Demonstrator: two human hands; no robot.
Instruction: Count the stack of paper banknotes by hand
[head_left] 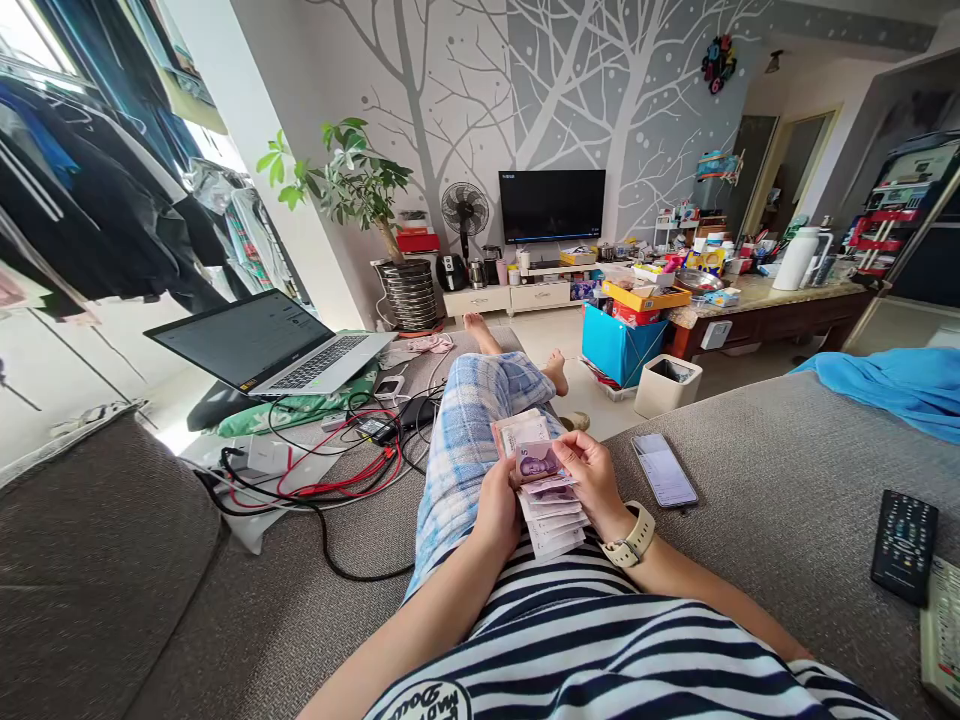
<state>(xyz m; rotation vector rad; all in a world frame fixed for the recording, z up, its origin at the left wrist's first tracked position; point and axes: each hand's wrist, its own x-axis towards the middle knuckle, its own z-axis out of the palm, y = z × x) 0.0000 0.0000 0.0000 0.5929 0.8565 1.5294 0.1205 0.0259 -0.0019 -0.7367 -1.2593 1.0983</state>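
I sit on a grey sofa (780, 480) with my legs stretched out in blue plaid trousers. A fanned stack of banknotes (546, 490) rests over my lap. My left hand (496, 505) is closed round the left side of the stack from below. My right hand (592, 478), with a cream watch on its wrist, pinches the top notes with thumb and fingers. A purple note lies uppermost.
A phone (664, 470) lies face up on the sofa right of my hands. Two remotes (904, 545) sit at far right. An open laptop (277, 345), chargers and tangled cables (337, 470) lie to the left. A bin (666, 383) and blue box stand on the floor ahead.
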